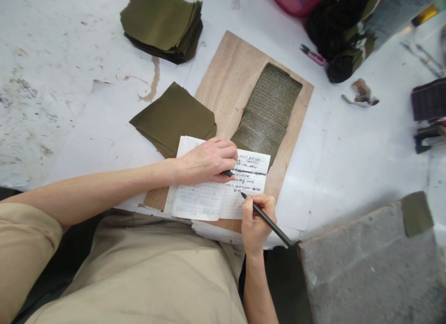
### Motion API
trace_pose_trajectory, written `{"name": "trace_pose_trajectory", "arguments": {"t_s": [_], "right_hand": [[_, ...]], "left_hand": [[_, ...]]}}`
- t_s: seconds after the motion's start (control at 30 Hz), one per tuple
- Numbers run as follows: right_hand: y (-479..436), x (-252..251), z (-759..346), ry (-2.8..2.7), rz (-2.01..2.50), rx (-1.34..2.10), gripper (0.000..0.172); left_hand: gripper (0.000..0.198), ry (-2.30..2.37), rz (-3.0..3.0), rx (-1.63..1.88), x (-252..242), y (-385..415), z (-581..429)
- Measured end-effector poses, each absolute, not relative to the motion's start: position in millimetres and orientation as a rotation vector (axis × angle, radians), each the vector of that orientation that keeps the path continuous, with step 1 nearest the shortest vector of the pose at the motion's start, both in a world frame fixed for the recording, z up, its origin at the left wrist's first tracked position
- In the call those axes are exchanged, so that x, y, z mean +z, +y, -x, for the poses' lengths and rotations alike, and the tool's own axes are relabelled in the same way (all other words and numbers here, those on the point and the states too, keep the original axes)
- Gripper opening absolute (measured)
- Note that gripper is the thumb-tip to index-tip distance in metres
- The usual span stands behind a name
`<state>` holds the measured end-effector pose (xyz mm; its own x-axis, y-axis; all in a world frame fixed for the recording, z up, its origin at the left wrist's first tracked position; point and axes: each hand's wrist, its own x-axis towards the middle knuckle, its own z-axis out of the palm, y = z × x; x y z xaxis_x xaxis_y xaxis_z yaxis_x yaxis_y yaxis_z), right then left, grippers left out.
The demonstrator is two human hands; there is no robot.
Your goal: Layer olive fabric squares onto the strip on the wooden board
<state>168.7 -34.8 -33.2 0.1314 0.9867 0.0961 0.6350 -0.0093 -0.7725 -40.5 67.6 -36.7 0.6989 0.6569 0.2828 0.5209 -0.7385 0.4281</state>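
My right hand (257, 223) grips a black pen (268, 221), its tip touching the lower right page of an open lined notebook (205, 201). The page carries several lines of handwriting. My left hand (209, 161) rests on the notebook's top, fingers curled around a small black object, possibly a pen cap (227, 174). The notebook lies on the near end of a wooden board (226, 82).
A fanned stack of olive fabric pieces (270, 110) lies on the board. Two more olive fabric piles (174, 117) (162, 24) lie on the white table. Pink snips (313, 56) and dark cloth sit far right. A grey block (372, 268) stands near right.
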Motion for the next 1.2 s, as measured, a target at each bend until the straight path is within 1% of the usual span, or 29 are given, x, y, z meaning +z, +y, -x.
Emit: {"name": "trace_pose_trajectory", "arguments": {"t_s": [0.6,0.77,0.9,1.2], "right_hand": [[-34.4,-32.7,-167.0,-1.572,1.726,0.655,0.019],[-32.2,-33.2,-168.5,-1.385,1.652,0.754,0.020],[-31.2,-33.3,-169.1,-1.304,1.616,0.792,0.018],[-35.2,-34.6,-169.7,-1.510,1.702,0.709,0.019]], "left_hand": [[0.030,0.940,-2.592,0.574,-35.7,67.9,40.2],[0.028,0.924,-2.580,0.625,-36.6,67.6,40.5],[0.030,0.926,-2.600,0.603,-37.5,67.7,40.6],[0.026,0.918,-2.563,0.644,-35.2,67.7,40.0]]}}
